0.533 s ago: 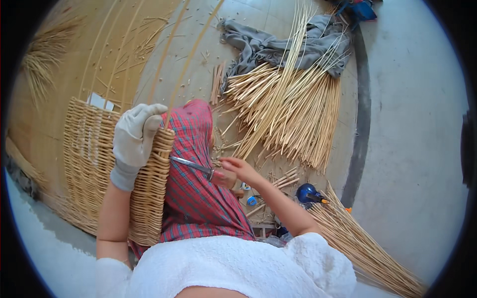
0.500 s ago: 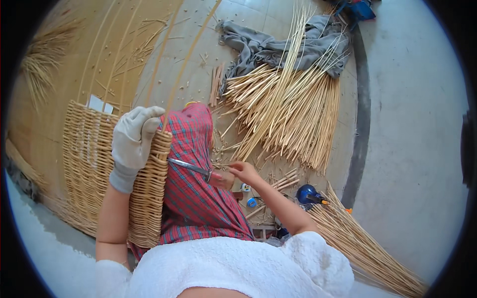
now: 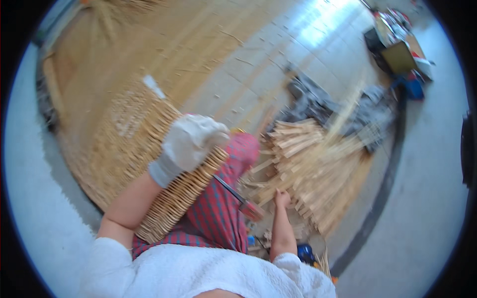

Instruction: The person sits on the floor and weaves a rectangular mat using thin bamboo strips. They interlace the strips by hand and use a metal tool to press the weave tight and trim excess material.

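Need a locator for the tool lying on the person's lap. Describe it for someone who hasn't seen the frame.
Start at the big woven basket under the gloved left hand. Just right of it is the red checked cloth over the person's lap. The tool lies slantwise across that cloth: thin, dark and metallic with a reddish end, unlike the pale cane sticks that the bare right hand touches.

The left hand wears a pale work glove, its fingers curled downward and closed over what lies beneath it — the bare left forearm runs back from the glove toward the near left, elbow bent, into a white sleeve. The right hand is bare and lies farther right, reaching away from the body with the fingers bent; whether its grip is closed cannot be told through the blur. Its forearm rises straight from a white sleeve.
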